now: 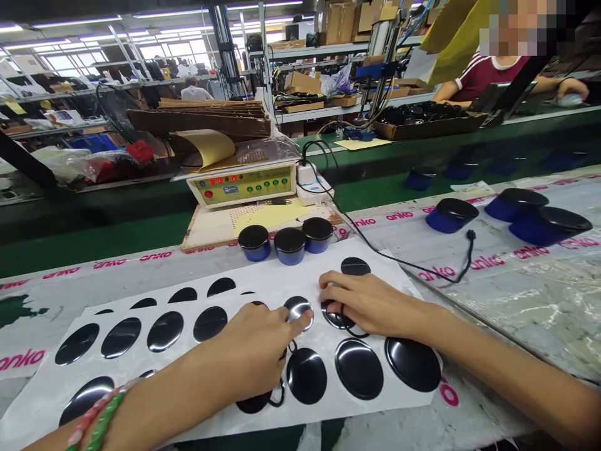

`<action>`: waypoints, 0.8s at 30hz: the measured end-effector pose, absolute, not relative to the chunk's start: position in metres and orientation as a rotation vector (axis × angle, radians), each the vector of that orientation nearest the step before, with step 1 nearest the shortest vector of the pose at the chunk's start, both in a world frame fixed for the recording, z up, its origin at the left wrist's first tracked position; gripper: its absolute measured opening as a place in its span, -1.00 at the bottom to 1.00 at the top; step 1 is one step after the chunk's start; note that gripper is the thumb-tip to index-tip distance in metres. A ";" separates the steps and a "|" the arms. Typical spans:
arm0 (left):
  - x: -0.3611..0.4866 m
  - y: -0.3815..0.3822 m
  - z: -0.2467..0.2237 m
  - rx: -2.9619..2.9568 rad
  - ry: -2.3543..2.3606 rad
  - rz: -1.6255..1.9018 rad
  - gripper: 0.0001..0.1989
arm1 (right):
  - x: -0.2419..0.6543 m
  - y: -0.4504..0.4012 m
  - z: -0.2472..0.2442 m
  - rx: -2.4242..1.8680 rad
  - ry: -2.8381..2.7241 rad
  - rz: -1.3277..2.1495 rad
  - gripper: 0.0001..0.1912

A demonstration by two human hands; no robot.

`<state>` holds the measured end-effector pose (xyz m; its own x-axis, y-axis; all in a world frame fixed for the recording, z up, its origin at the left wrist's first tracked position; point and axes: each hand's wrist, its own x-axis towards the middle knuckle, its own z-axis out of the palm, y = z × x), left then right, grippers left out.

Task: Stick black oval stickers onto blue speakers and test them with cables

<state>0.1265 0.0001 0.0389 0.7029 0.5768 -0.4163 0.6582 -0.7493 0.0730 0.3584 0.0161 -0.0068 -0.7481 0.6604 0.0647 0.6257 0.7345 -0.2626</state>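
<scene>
A white sheet carries rows of glossy black discs. My left hand reaches over it, its index finger stretched onto a shiny disc and its other fingers curled. From under those curled fingers stick out thin black rings; the rest of them is hidden. My right hand bends its fingers over another disc, partly covering it. A thin black ring hangs from its fingers. Beside the hands lie uncovered discs.
Several blue round pieces with black tops stand behind the sheet, more to the right. A control box with lit buttons sits behind them. A black cable crosses the table. Across the green belt sits a person.
</scene>
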 end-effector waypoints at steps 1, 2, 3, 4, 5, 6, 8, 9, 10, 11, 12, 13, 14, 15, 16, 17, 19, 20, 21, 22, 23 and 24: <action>0.127 0.000 0.039 2.693 0.995 -0.553 -0.31 | 0.358 0.017 -0.006 -1.036 -2.777 0.353 -0.72; 0.127 0.000 0.039 2.692 0.999 -0.555 -0.31 | 0.358 0.017 -0.005 -1.033 -2.771 0.368 -0.74; 0.127 0.000 0.039 2.689 1.002 -0.558 -0.31 | 0.358 0.018 -0.005 -1.031 -2.762 0.380 -0.73; 0.128 -0.001 0.039 2.689 1.003 -0.559 -0.31 | 0.358 0.018 -0.005 -1.026 -2.756 0.388 -0.72; 0.128 -0.001 0.039 2.692 1.004 -0.558 -0.31 | 0.358 0.019 -0.005 -1.019 -2.753 0.396 -0.70; 0.128 -0.002 0.039 2.698 1.008 -0.557 -0.30 | 0.357 0.020 -0.005 -1.010 -2.754 0.403 -0.68; 0.128 -0.003 0.039 2.707 1.018 -0.554 -0.31 | 0.355 0.023 -0.006 -0.987 -2.766 0.423 -0.66; 0.127 -0.004 0.039 2.708 1.026 -0.552 -0.31 | 0.353 0.025 -0.006 -0.975 -2.773 0.436 -0.66; 0.126 -0.005 0.039 2.707 1.034 -0.552 -0.31 | 0.352 0.027 -0.006 -0.964 -2.778 0.449 -0.66; 0.125 -0.006 0.039 2.701 1.043 -0.553 -0.32 | 0.350 0.028 -0.007 -0.953 -2.780 0.461 -0.65; 0.124 -0.007 0.039 2.697 1.053 -0.553 -0.32 | 0.349 0.030 -0.007 -0.943 -2.778 0.471 -0.64; 0.123 -0.009 0.039 2.694 1.062 -0.551 -0.32 | 0.348 0.030 -0.008 -0.933 -2.773 0.480 -0.64; 0.122 -0.009 0.039 2.695 1.072 -0.549 -0.32 | 0.348 0.030 -0.009 -0.924 -2.765 0.490 -0.65; 0.121 -0.010 0.039 2.695 1.078 -0.547 -0.33 | 0.349 0.029 -0.011 -0.919 -2.754 0.497 -0.66; 0.121 -0.011 0.039 2.698 1.082 -0.543 -0.32 | 0.349 0.028 -0.012 -0.917 -2.739 0.503 -0.68; 0.120 -0.011 0.039 2.700 1.082 -0.542 -0.32 | 0.350 0.026 -0.014 -0.920 -2.721 0.505 -0.69; 0.120 -0.011 0.038 2.701 1.084 -0.548 -0.32 | 0.352 0.022 -0.016 -0.933 -2.685 0.499 -0.72; 0.120 -0.011 0.037 2.703 1.085 -0.553 -0.32 | 0.353 0.021 -0.017 -0.937 -2.669 0.493 -0.74; 0.119 -0.011 0.037 2.704 1.086 -0.556 -0.32 | 0.354 0.020 -0.017 -0.933 -2.657 0.487 -0.77; 0.119 -0.011 0.036 2.707 1.087 -0.556 -0.32 | 0.354 0.019 -0.017 -0.919 -2.649 0.483 -0.80; 0.118 -0.011 0.035 2.710 1.086 -0.553 -0.32 | 0.355 0.018 -0.017 -0.898 -2.644 0.477 -0.82; 0.118 -0.011 0.034 2.714 1.088 -0.548 -0.32 | 0.355 0.017 -0.017 -0.871 -2.640 0.473 -0.84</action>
